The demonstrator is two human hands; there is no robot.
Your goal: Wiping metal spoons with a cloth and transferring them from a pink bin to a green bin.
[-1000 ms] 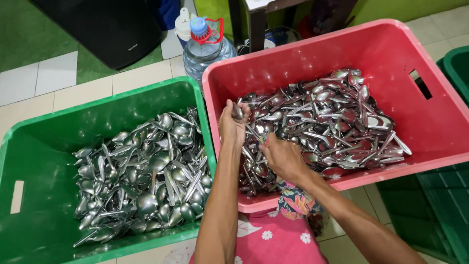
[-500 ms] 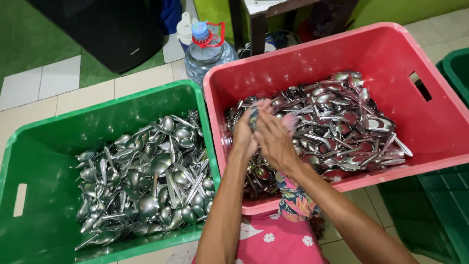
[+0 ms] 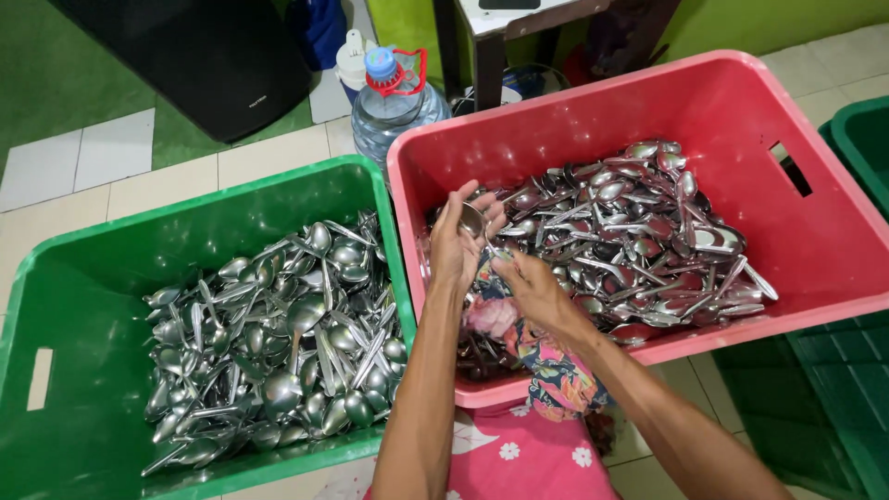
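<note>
Red crate (image 3: 815, 268) sat under both hands, spoon pile (image 3: 630, 231) right of them; green crate (image 3: 93, 278) (also full of spoons) to the left. Left hand (image 3: 456, 243) gripped one spoon (image 3: 472, 220) — right hand (image 3: 535, 289) pinched its handle, patterned cloth (image 3: 495, 310) beneath.

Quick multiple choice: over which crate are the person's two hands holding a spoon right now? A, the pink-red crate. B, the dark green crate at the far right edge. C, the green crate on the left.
A: the left hand grips a spoon and the right hand pinches its handle, both above the pile in the pink-red crate.
</note>
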